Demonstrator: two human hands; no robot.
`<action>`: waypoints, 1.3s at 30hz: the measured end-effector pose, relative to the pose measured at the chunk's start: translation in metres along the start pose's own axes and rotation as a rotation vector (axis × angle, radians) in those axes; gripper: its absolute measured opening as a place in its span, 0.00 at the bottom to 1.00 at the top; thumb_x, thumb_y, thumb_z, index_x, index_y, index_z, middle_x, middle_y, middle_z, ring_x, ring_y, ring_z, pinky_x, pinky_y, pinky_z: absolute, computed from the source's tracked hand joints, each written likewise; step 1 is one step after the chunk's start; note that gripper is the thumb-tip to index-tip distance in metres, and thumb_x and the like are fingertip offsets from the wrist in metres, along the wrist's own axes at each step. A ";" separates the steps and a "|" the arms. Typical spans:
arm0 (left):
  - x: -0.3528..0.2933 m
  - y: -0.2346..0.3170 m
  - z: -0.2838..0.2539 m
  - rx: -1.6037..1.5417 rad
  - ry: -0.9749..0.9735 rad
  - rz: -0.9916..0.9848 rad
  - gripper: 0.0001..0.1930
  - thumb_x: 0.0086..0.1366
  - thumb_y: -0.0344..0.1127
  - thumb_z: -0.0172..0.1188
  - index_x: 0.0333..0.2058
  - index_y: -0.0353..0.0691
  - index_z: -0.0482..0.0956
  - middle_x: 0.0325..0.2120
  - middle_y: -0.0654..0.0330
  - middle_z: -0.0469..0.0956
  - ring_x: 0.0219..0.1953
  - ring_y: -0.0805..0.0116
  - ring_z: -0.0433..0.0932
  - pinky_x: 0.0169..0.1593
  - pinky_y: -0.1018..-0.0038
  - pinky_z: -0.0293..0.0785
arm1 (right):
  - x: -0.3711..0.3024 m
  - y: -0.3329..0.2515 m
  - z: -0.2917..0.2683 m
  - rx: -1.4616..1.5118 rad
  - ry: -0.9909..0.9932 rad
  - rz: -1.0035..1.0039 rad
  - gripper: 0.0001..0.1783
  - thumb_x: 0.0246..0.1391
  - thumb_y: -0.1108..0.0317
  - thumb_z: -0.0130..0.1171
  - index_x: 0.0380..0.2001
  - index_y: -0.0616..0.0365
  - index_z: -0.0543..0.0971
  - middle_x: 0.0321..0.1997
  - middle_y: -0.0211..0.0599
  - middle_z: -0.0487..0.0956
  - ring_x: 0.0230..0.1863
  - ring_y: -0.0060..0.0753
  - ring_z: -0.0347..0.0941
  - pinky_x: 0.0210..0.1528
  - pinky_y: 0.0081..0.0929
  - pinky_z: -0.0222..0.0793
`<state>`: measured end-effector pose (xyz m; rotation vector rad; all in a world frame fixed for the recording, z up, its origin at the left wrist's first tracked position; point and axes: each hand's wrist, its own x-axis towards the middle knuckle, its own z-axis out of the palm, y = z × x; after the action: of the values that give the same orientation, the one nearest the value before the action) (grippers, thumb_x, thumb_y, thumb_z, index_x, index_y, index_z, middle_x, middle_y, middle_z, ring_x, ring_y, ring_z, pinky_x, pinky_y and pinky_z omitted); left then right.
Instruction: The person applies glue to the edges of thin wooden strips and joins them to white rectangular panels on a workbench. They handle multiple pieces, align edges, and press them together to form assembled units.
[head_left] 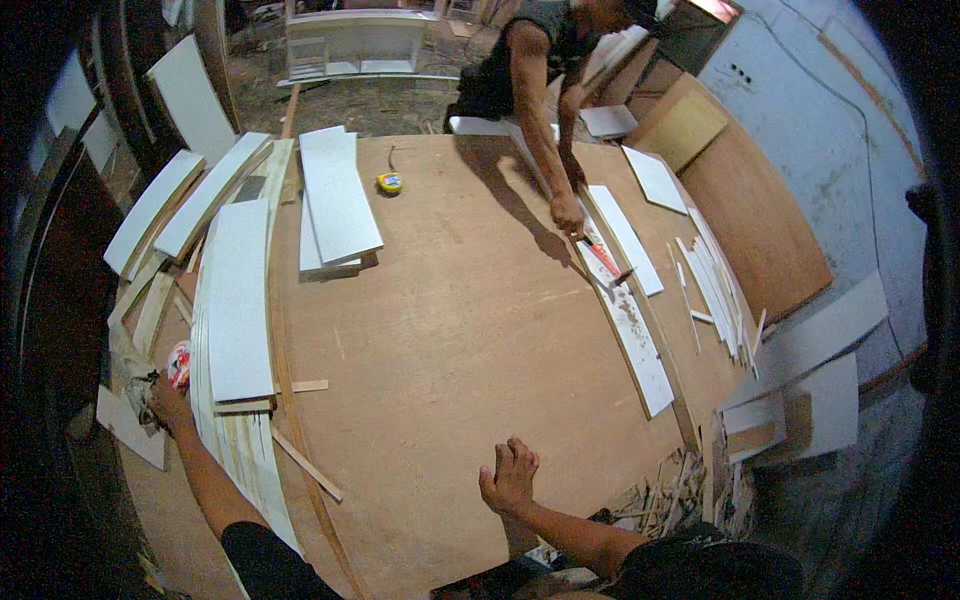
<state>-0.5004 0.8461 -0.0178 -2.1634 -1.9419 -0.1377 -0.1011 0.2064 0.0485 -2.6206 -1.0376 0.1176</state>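
Plywood worktable [470, 340] fills the centre of the view, brown, bare in the middle. At 9 o'clock on it: a long white laminate board [238, 300] lying flat on a bundle of thin pale strips that curves toward 7 o'clock. At 11 o'clock: a stack of shorter white panels [338, 200]. At 3 o'clock: a narrow white strip [630, 330] running from 1 toward 4 o'clock, with more thin offcuts just beside it at the table's right edge.

Co-worker at 12 o'clock leans over the table; the co-worker's hand [567, 213] presses on the upper end of the narrow strip, a small red-handled tool just below it.

Left hand [168, 400], at 8 o'clock, off the table's left edge: fingers curled onto a crumpled pale rag or paper; closed on it or not — cannot tell. A small red-and-white container [179, 362] sits just above it.

Right hand [510, 478], at 6 o'clock: fingers spread apart, resting flat on the bare plywood, holding nothing.

Yellow tape measure [389, 183] at 12 o'clock, well apart from both hands.
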 end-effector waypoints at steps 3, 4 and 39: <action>-0.010 0.017 -0.022 -0.044 0.121 -0.017 0.22 0.69 0.35 0.56 0.60 0.37 0.73 0.55 0.46 0.77 0.59 0.48 0.73 0.62 0.50 0.66 | 0.003 0.001 -0.005 -0.018 -0.006 -0.013 0.36 0.56 0.53 0.57 0.62 0.64 0.64 0.69 0.62 0.57 0.71 0.63 0.49 0.70 0.67 0.39; -0.007 0.023 -0.027 -0.025 0.196 0.031 0.22 0.69 0.37 0.55 0.59 0.34 0.73 0.54 0.44 0.77 0.58 0.46 0.74 0.62 0.52 0.67 | 0.008 -0.006 -0.002 -0.034 -0.048 0.012 0.36 0.56 0.54 0.58 0.62 0.63 0.64 0.69 0.62 0.56 0.71 0.63 0.49 0.69 0.67 0.39; -0.590 0.362 -0.494 -1.225 -0.339 0.793 0.16 0.56 0.37 0.74 0.41 0.39 0.84 0.39 0.55 0.85 0.43 0.55 0.83 0.49 0.62 0.78 | -0.055 0.164 -0.297 0.600 -0.637 -0.400 0.25 0.42 0.54 0.71 0.41 0.59 0.82 0.42 0.53 0.83 0.45 0.60 0.79 0.50 0.48 0.75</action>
<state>-0.1704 0.1256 0.2906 -3.7273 -0.9241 -1.0864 0.0224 -0.0219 0.2737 -1.8149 -1.4189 1.0379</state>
